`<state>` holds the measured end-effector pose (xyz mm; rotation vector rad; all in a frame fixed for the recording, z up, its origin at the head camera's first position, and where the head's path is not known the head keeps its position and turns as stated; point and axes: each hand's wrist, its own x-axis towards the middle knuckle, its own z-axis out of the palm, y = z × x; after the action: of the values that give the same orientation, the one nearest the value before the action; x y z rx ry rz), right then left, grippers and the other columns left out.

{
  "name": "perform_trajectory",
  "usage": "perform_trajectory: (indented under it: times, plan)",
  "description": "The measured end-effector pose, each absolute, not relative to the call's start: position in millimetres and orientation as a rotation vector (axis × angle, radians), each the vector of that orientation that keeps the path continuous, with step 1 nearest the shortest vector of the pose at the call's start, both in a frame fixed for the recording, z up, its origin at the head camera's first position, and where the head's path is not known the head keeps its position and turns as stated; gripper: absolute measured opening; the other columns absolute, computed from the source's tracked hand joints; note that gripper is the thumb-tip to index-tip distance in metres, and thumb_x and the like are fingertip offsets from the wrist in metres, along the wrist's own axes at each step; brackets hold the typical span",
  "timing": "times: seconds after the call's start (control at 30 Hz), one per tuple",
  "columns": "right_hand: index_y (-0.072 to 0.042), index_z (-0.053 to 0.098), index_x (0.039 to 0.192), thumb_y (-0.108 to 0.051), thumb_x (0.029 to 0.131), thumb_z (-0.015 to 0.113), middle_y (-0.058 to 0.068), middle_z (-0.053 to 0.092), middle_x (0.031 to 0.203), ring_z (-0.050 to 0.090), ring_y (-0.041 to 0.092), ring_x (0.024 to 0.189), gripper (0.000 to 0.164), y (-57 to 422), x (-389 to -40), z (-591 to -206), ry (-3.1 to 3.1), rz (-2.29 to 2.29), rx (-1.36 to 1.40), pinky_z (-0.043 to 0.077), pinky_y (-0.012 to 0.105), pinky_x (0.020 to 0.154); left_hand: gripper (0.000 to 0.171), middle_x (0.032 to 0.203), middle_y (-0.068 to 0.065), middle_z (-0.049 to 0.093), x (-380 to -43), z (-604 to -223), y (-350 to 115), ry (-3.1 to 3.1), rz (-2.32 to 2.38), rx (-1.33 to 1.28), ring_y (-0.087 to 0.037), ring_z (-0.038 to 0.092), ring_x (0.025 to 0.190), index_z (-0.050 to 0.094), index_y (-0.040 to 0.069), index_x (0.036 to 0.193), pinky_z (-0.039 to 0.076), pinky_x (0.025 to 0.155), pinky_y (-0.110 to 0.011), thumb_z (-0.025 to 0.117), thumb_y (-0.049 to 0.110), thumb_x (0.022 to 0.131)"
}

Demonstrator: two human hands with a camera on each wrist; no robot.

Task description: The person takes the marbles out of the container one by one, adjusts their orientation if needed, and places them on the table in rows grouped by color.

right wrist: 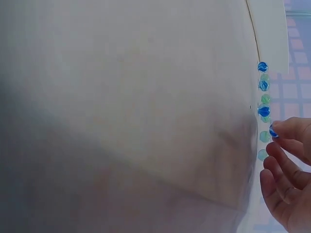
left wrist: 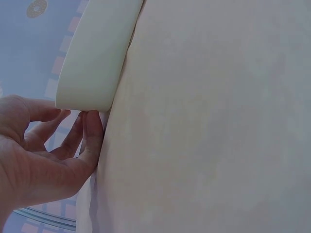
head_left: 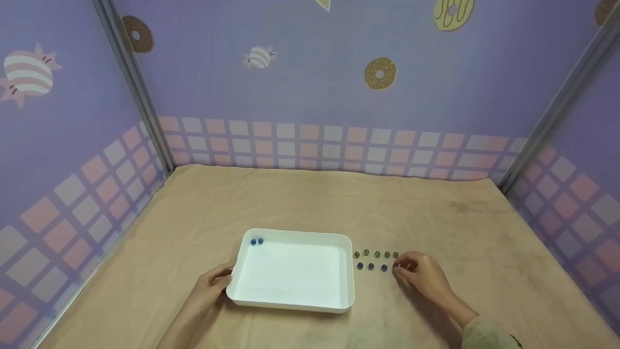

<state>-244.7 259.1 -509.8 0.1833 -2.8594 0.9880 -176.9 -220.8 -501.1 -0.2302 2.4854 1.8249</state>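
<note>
A white rectangular tray (head_left: 290, 306) lies on the cloth, with two blue marbles (head_left: 256, 241) in its far left corner. Against the tray's left end rests my left hand (head_left: 209, 287); in the left wrist view its bent fingertips touch the outer wall, not curled over the rim. Right of the tray, my right hand (head_left: 426, 277) pinches a blue marble (right wrist: 274, 130) between thumb and index finger, its other fingers loosely bent. That marble is at the right end of a row with three other blue marbles (head_left: 371, 266). Just behind runs a row of several green marbles (head_left: 377, 254).
Beige cloth (head_left: 290, 198) with faint creases covers the table. Purple walls (head_left: 310, 87) with sweets and checks enclose it at the back and both sides. Grey metal posts (head_left: 140, 92) stand at the back corners. Both marble rows start close to the tray's right wall.
</note>
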Motion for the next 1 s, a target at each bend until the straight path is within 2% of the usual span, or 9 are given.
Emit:
perform_trajectory:
  times: [0.1,0.37,0.6,0.83,1.0]
  plan:
    - [-0.015,0.074,0.094,-0.008,0.083,0.076,-0.002,0.07,0.086,0.059,0.009,0.075,0.013,258.9,-245.6,-511.3,-2.866,0.978,0.202,0.046,0.019,0.064,0.044,0.134,-0.026,0.054,-176.2,-500.6,-221.1,2.469,1.84,-0.218,-0.031,0.059,0.117,0.047,0.001,0.144,0.052,0.088,-0.033,0.047,0.004,0.1]
    - [-0.017,0.074,0.093,-0.011,0.083,0.077,-0.003,0.07,0.086,0.056,0.008,0.073,0.012,258.4,-246.3,-514.3,-2.886,0.94,0.2,0.044,0.019,0.062,0.045,0.131,-0.023,0.054,-175.8,-500.2,-221.7,2.419,1.851,-0.231,-0.029,0.058,0.114,0.045,0.003,0.146,0.053,0.088,-0.034,0.046,0.006,0.101]
    - [-0.015,0.074,0.093,-0.009,0.083,0.076,-0.001,0.07,0.086,0.055,0.009,0.071,0.012,258.0,-247.8,-515.6,-2.891,0.94,0.193,0.043,0.019,0.06,0.045,0.133,-0.022,0.055,-177.1,-500.6,-221.2,2.409,1.857,-0.269,-0.03,0.056,0.118,0.046,0.004,0.146,0.052,0.094,-0.036,0.047,0.006,0.101]
    - [-0.017,0.074,0.093,-0.009,0.083,0.077,-0.002,0.07,0.086,0.055,0.009,0.073,0.013,257.7,-247.4,-516.7,-2.903,0.903,0.186,0.043,0.02,0.061,0.045,0.133,-0.024,0.054,-176.9,-500.4,-221.4,2.404,1.855,-0.264,-0.028,0.06,0.11,0.046,0.004,0.146,0.053,0.086,-0.033,0.047,0.007,0.101]
    - [-0.017,0.074,0.092,-0.009,0.083,0.076,-0.002,0.069,0.086,0.055,0.009,0.073,0.013,258.0,-247.4,-516.4,-2.908,0.893,0.189,0.043,0.021,0.061,0.045,0.135,-0.025,0.054,-176.6,-499.4,-221.4,2.419,1.833,-0.265,-0.029,0.06,0.114,0.046,0.005,0.146,0.053,0.087,-0.034,0.047,0.007,0.101]
